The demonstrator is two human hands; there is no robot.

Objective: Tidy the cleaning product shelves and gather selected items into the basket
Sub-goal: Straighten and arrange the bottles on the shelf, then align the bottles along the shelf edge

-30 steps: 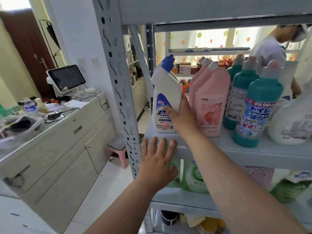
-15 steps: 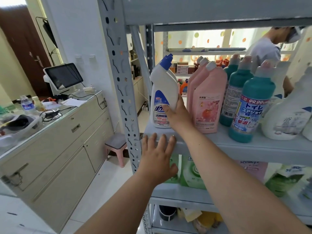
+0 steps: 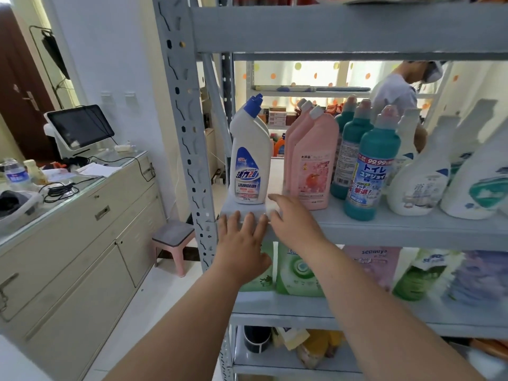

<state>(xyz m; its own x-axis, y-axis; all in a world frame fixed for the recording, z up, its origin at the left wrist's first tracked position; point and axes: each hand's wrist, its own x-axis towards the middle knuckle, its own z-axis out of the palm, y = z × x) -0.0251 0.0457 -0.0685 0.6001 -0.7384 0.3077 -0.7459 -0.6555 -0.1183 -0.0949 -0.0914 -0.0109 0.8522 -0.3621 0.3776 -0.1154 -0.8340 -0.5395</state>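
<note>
A white toilet-cleaner bottle with a blue cap stands upright at the left end of the grey middle shelf. Pink bottles, teal bottles and white spray bottles stand in a row to its right. My right hand hovers over the shelf's front, just below and right of the white bottle, fingers straight and holding nothing. My left hand lies flat against the shelf's front edge with its fingers spread. No basket is in view.
Green and purple refill pouches fill the shelf below. A perforated grey upright stands at the left. A cabinet counter with a screen is further left, a pink stool beside it. Another person stands behind the shelves.
My right hand has let go of the white bottle and drawn back toward the shelf's front edge. The bottle stays upright. My left hand has stayed on the edge.
</note>
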